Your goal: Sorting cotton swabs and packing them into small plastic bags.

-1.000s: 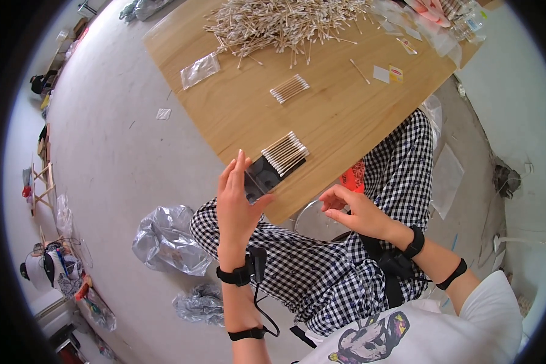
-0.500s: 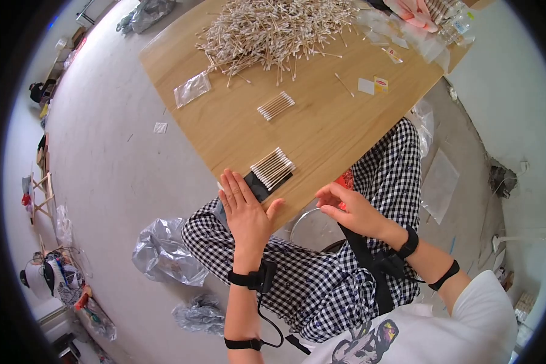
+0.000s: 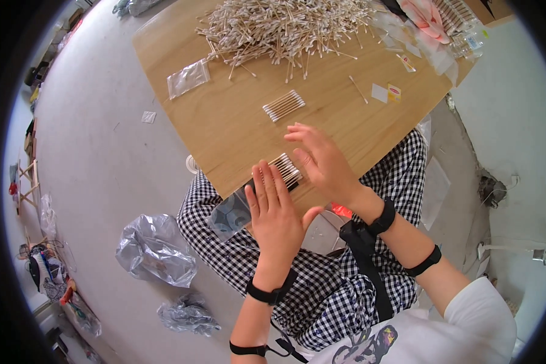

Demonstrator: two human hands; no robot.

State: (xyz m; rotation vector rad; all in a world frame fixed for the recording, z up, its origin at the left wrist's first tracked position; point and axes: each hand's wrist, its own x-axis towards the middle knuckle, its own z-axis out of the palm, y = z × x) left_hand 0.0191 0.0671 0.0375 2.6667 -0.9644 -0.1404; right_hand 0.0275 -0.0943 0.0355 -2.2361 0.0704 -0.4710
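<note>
Currently, a swab pile (image 3: 285,27) crowds the tabletop (image 3: 224,130), upper centre. Bottle (image 3: 469,43) upper right, contents unclear to me; clear bag (image 3: 188,79) upper left, flat. Swab row (image 3: 290,170), frame centre, partly hidden by left hand (image 3: 276,221), outstretched. Right hand (image 3: 329,165) loosely curled, visibly gripping nothing.
</note>
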